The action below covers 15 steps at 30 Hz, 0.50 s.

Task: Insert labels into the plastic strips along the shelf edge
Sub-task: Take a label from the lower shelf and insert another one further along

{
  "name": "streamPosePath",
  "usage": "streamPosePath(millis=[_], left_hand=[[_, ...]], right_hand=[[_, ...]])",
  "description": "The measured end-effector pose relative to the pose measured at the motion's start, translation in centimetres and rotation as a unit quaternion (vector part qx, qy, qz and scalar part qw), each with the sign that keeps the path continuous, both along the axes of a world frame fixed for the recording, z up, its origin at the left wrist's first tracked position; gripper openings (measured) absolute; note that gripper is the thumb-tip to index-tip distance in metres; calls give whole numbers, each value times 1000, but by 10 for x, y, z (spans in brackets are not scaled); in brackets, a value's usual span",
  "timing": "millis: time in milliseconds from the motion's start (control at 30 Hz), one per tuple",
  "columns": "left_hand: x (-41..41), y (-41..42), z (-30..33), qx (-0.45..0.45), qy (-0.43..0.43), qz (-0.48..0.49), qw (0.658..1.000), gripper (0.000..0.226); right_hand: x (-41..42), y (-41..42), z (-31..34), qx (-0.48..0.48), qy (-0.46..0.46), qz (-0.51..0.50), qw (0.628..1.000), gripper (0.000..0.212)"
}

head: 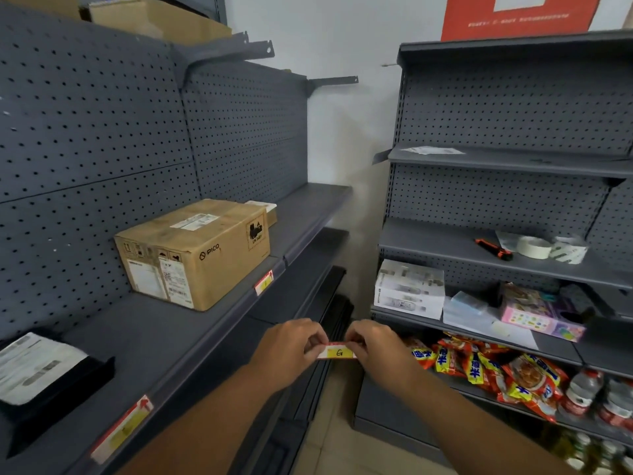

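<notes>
A small red, white and yellow label [337, 352] marked "G" is held level between both hands in front of me. My left hand [291, 346] pinches its left end, my right hand [375, 346] pinches its right end. The label hangs in the air, to the right of the grey left shelf and apart from its plastic edge strip [212, 332]. Two similar labels sit in that strip: one [263, 282] below the cardboard box, another [123, 428] nearer to me.
A PICO cardboard box [195, 252] and a black pouch with a paper [37, 375] rest on the left shelf. The right shelving unit [479, 255] holds a tape roll [533, 246], a cutter, white boxes, snack packs [486, 368] and bottles. Tiled floor lies between the units.
</notes>
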State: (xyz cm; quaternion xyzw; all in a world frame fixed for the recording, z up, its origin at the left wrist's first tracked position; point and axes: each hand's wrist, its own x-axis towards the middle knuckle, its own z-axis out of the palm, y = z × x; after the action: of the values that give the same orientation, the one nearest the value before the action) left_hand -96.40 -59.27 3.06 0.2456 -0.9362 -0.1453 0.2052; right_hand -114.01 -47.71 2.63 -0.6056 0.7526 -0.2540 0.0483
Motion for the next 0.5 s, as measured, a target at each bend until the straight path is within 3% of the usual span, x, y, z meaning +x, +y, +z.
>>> streamPosePath(millis=[500], left_hand=[[-143,-109,9,2,-4,66,998,10]], right_hand=[[-161,-133,5,-25,-1,71,997,2]])
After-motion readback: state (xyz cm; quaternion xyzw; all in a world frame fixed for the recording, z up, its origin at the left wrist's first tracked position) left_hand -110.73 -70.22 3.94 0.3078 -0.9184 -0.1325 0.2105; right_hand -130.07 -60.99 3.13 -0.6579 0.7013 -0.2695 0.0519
